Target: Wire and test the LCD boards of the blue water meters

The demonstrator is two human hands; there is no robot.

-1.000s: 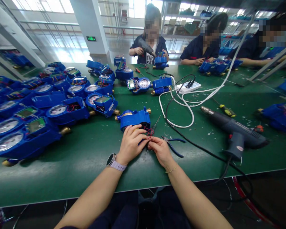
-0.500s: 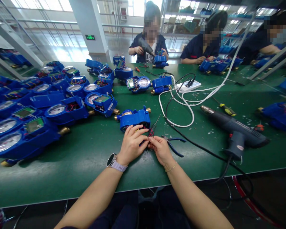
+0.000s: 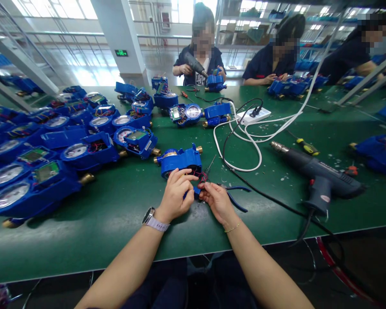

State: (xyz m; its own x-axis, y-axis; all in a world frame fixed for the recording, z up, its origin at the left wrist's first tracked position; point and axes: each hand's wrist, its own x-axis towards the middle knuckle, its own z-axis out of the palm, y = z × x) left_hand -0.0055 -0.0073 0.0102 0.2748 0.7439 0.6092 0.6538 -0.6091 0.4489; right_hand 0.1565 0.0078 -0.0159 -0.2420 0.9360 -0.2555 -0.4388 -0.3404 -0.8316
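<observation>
A blue water meter (image 3: 181,163) with brass pipe ends lies in front of me, its near side partly hidden by my left hand. My left hand (image 3: 176,195) reaches over its near edge, with thumb and forefinger close together; whatever they hold is hidden. Thin red and dark wires (image 3: 203,176) come out on the meter's right. My right hand (image 3: 217,202) pinches the wire ends. A small blue part (image 3: 197,191) shows between my hands. Blue-handled cutting pliers (image 3: 237,189) lie open just right of my right hand, and a thin-shafted tool (image 3: 211,163) lies behind the wires.
Many blue meters (image 3: 73,150) crowd the left of the green table (image 3: 122,231). A heat gun (image 3: 321,176) lies at right, near a yellow-black screwdriver (image 3: 307,147). White cable loops by a power strip (image 3: 254,116). Across the table a co-worker (image 3: 199,60) holds another heat gun.
My left hand has drawn slightly back and left from my right fingertips, exposing the small blue part and more wire. My right hand still pinches near the wires.
</observation>
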